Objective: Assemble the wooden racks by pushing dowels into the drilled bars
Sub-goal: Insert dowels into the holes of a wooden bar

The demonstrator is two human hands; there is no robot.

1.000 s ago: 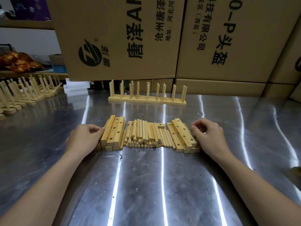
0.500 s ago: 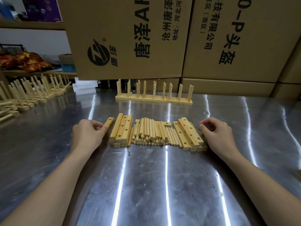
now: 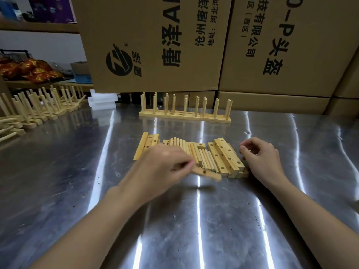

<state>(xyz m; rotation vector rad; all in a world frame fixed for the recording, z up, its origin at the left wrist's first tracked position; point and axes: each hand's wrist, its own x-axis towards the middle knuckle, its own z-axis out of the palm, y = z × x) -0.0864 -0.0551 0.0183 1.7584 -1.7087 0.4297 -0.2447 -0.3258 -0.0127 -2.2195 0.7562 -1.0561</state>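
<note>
Left hand (image 3: 165, 164) pinches drilled bar (image 3: 206, 174), jutting rightward, right hand (image 3: 262, 159) curled beside bar stack (image 3: 227, 158), hold unclear

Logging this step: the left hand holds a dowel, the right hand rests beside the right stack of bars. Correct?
No: the head view shows the left hand holding a drilled bar, not a dowel. The right hand does rest beside the right stack of bars.
</note>
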